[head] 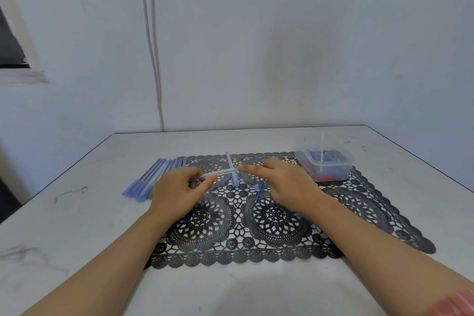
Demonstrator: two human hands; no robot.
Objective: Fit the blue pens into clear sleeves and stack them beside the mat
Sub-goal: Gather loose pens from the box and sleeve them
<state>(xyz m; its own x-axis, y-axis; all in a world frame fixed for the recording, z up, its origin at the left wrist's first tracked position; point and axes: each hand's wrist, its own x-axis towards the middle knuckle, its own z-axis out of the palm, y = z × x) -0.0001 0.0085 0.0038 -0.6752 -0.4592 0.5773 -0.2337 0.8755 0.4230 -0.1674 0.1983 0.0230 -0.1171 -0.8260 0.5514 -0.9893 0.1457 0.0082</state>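
My left hand [177, 187] grips a pale clear pen tube [220, 172] that points right and slightly up over the black lace mat [359, 208]. The straight fingertips of my right hand [279, 182] touch the tube's right end. A blue pen [232, 170] lies on the mat behind the tube, running front to back. A thin blue refill [259, 191] and a small pale cap [256, 187] lie on the mat just left of my right hand. A row of sleeved blue pens [151, 178] lies on the table beside the mat's left edge.
A clear plastic tub [325, 164] holding blue and red pieces, with a thin white stick standing in it, sits on the mat's far right corner. The white table [77, 213] ends at a wall behind; a cable [151, 46] runs down that wall.
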